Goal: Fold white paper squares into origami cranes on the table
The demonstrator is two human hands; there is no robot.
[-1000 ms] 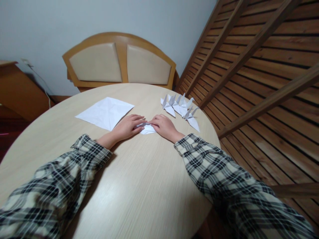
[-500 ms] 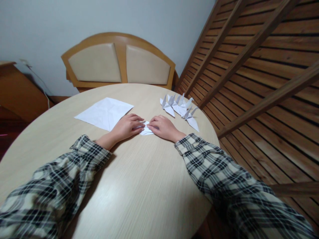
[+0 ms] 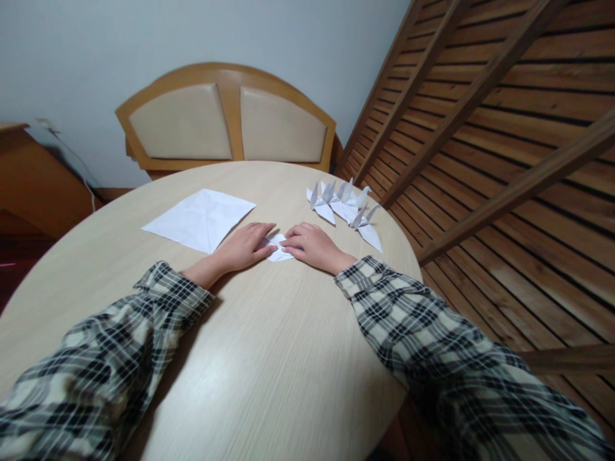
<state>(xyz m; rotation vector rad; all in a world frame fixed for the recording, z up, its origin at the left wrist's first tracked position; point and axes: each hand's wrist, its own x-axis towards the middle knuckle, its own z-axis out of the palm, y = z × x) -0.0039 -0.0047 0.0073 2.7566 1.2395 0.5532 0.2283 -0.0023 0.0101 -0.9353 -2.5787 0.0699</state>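
A small folded piece of white paper (image 3: 278, 248) lies on the table between my hands, partly covered by them. My left hand (image 3: 244, 246) holds its left side, the thumb in front and the fingers curved behind, with a gap between them. From the right, my right hand (image 3: 314, 247) grips the same folded paper, thumb and fingertips pressed near its middle. The exact folds are too small to make out. Beyond my left hand lies a large white sheet (image 3: 202, 219) with crease lines.
Several white paper cranes (image 3: 341, 203) stand together toward the table's right edge. The round wooden table (image 3: 259, 358) reaches a padded headboard (image 3: 283, 128) at the back. A slatted wooden partition (image 3: 480, 160) rises on the right, and a brown cabinet (image 3: 38, 173) stands at left.
My left thumb and fingers have spread apart and drawn slightly left, showing more of the folded paper. My right hand stays nearly in place. The view has shifted slightly.
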